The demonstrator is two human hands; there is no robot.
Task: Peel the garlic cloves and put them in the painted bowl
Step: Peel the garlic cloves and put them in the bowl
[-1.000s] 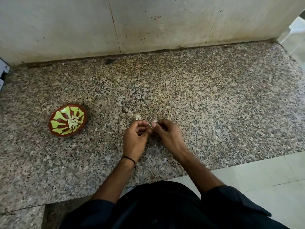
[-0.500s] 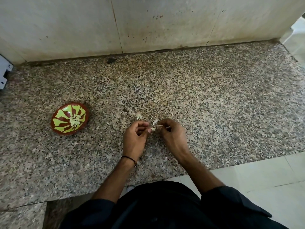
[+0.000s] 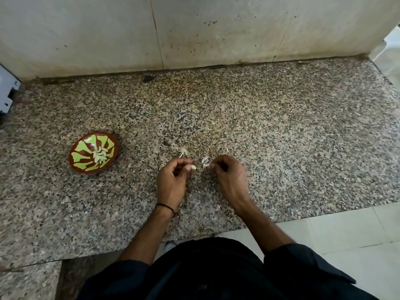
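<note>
Your left hand pinches a peeled garlic clove, your right hand pinches what looks like loose skin just beside it, and the painted bowl of cloves sits on the counter further left.

A home kitchen, seemingly: a speckled brown granite bench is running along a splattered pale stone wall, carrying a red-and-green painted bowl of peeled white garlic cloves.
</note>
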